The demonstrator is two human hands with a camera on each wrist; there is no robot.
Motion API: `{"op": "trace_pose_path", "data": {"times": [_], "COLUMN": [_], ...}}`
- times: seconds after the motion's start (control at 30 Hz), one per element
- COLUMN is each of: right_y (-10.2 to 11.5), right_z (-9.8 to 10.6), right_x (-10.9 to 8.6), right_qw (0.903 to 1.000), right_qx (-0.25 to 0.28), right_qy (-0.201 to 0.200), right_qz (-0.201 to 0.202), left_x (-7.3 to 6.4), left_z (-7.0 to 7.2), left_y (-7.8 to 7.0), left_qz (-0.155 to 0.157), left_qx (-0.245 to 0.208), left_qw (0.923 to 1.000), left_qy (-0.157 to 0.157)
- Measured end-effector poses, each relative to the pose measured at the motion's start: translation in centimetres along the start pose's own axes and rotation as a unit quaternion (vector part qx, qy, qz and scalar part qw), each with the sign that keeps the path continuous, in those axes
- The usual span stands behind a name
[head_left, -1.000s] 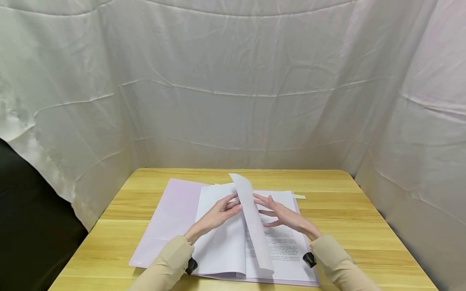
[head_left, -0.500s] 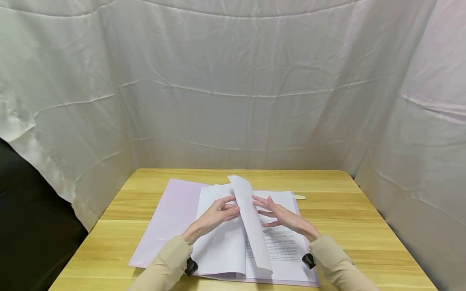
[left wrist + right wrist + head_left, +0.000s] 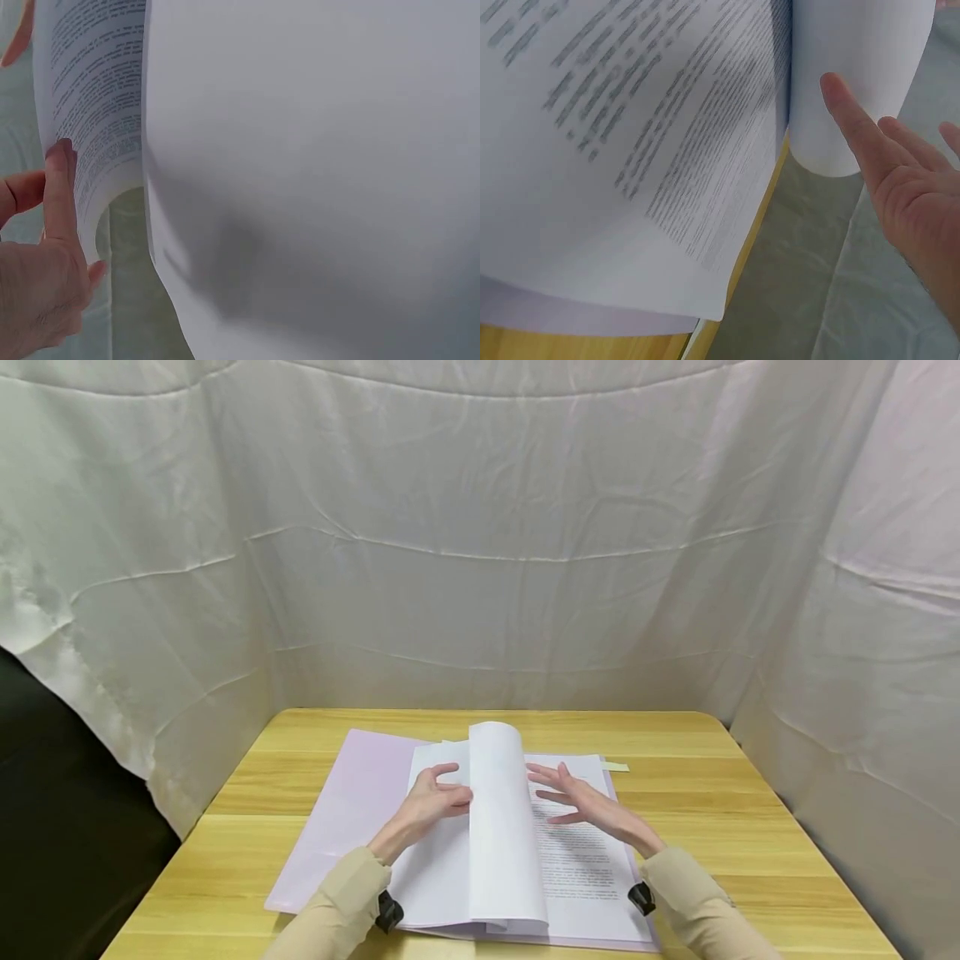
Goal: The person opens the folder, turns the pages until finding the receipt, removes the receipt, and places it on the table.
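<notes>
A sheet of paper [image 3: 498, 818] stands curled up from the middle of an open stack of pages in a lilac folder [image 3: 360, 802]. My left hand [image 3: 427, 802] pinches its left edge between thumb and fingers, index finger raised. In the left wrist view, the fingertips of that hand [image 3: 52, 255] lie on the printed side of the curled sheet [image 3: 97, 90]. My right hand [image 3: 588, 797] is spread beside the sheet's right side, over the printed page [image 3: 585, 860]. In the right wrist view, the right hand's straight index finger [image 3: 855, 124] overlaps the curled sheet [image 3: 840, 52].
The folder lies on a wooden table [image 3: 712, 827], its cover opened to the left. A pale tab [image 3: 615, 767] sticks out at the pages' upper right. Light grey cloth [image 3: 480, 568] hangs behind and at the sides; dark material [image 3: 60, 827] shows at far left.
The left hand has moved left, drawing the sheet's edge with it, so the sheet now curls over with its broad white face showing. The right hand has stayed almost in place, fingers spread.
</notes>
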State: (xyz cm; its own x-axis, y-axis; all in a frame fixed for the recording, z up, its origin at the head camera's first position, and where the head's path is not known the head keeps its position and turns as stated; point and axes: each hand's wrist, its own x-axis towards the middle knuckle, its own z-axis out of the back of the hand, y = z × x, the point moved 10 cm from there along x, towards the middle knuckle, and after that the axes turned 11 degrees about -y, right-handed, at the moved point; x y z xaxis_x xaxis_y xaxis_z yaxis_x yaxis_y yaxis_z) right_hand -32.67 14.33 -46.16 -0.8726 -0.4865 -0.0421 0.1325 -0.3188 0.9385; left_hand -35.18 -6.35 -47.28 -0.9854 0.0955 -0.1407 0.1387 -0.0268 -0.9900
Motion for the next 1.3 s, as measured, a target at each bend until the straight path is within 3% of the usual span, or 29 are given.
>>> {"op": "trace_pose_path", "data": {"times": [0.27, 0.43, 0.6, 0.73, 0.9, 1.1, 1.3], "right_y": [-1.0, -2.0, -3.3, -4.1, -4.9, -5.5, -6.1], "right_z": [1.4, 2.5, 3.6, 4.5, 5.4, 6.4, 7.5], "right_x": [-0.4, -0.6, -0.8, -1.1, -1.1, -0.7, 0.0], "right_qw": [0.9999, 0.9993, 0.9985, 0.9979, 0.9961, 0.9881, 0.9763], "right_qx": [0.007, 0.009, 0.0, -0.009, -0.047, -0.118, -0.178], "right_qy": [-0.014, -0.024, -0.035, -0.047, -0.07, -0.099, -0.122], "right_qz": [-0.006, -0.026, -0.042, -0.043, -0.028, -0.006, 0.008], "left_x": [0.8, 1.1, 1.3, 1.4, 1.3, 1.1, 1.2], "left_z": [2.9, 4.9, 6.6, 7.8, 8.9, 9.4, 9.7], "left_y": [1.1, 1.7, 1.8, 1.7, 1.5, 1.2, 1.5], "left_qz": [0.024, 0.023, 0.006, -0.013, -0.044, -0.083, -0.097], "left_qx": [-0.007, 0.048, 0.127, 0.191, 0.273, 0.325, 0.377], "left_qw": [0.9979, 0.9947, 0.9876, 0.9764, 0.9538, 0.9343, 0.913], "left_qy": [-0.06, -0.088, -0.092, -0.101, -0.116, -0.119, -0.123]}}
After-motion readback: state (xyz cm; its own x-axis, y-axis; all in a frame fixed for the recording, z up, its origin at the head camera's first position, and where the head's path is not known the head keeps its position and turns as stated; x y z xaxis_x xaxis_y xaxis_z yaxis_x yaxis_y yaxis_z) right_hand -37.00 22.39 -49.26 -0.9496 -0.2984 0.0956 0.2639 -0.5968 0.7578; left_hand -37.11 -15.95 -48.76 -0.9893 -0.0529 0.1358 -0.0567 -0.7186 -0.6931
